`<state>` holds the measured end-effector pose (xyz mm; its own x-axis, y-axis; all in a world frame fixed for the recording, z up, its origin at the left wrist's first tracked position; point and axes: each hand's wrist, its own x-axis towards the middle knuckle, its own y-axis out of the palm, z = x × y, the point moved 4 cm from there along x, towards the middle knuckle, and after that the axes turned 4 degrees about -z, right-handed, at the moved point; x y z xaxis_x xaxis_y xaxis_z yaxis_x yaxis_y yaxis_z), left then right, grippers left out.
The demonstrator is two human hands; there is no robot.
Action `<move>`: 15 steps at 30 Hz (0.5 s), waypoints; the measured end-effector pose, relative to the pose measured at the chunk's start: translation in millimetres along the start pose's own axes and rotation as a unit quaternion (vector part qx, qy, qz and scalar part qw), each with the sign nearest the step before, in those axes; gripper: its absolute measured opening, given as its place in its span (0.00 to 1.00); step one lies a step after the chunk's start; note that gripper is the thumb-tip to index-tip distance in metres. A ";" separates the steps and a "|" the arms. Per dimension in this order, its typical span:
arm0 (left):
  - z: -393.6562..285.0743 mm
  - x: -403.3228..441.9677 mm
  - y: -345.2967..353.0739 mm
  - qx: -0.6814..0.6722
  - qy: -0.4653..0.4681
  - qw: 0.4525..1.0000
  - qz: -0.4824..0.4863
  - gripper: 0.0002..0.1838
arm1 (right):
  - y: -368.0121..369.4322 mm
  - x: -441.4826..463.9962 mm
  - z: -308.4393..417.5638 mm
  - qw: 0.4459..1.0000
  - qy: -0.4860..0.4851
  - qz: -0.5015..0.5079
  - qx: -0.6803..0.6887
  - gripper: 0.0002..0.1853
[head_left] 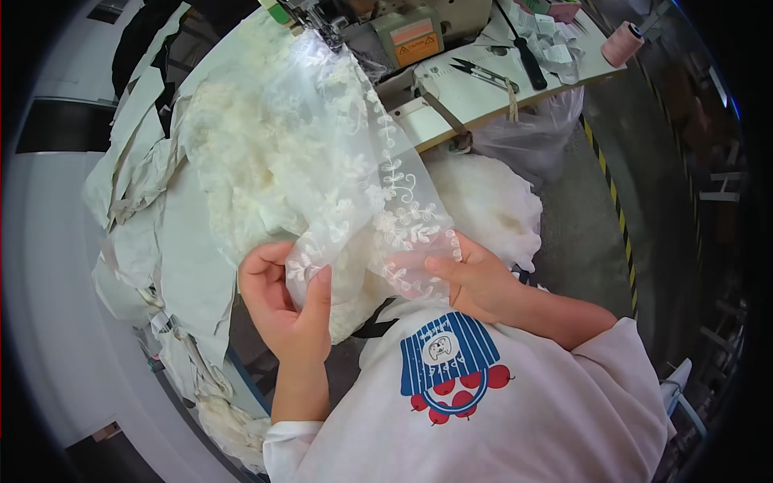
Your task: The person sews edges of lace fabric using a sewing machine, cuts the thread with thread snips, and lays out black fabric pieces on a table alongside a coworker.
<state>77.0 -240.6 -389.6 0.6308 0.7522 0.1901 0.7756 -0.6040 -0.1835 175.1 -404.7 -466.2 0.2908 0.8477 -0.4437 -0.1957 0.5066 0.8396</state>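
A sheer white piece of embroidered lace fabric (394, 189) with leaf and flower patterns hangs down from the sewing machine (403, 36). My left hand (291, 302) pinches its left edge between thumb and fingers. On the right, my right hand (475, 278) grips the scalloped edge, with the thumb on top and the fingers partly seen through the cloth. The far end of the lace lies under the lit needle area of the machine. Beneath the lace is a heap of fluffy cream-white material (250, 153).
Thread snips (483, 75), a black-handled screwdriver (529, 64) and a pink thread cone (622, 44) lie on the machine table (435, 121). A clear plastic bag (535, 133) hangs below its edge. White cloth pieces (193, 241) drape at left. Yellow-black tape (616, 193) marks the floor.
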 end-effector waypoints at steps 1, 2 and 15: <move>3.0 -4.9 1.9 0.002 -0.006 1.000 0.004 0.26 | -1.5 -1.3 -4.6 0.999 0.009 0.032 0.018 0.19; 1.2 -9.8 3.2 0.030 0.040 0.999 0.003 0.22 | -5.0 -1.8 -8.0 0.999 0.010 0.028 0.023 0.19; 2.4 -33.4 49.9 0.262 0.353 0.860 0.258 0.19 | -7.2 -8.7 -24.7 0.999 0.032 0.017 0.038 0.21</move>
<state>94.6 -295.2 -407.4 0.8878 -0.0394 0.4585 0.3888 -0.4688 -0.7932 150.8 -411.8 -476.0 0.2242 0.8739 -0.4313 -0.1317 0.4657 0.8751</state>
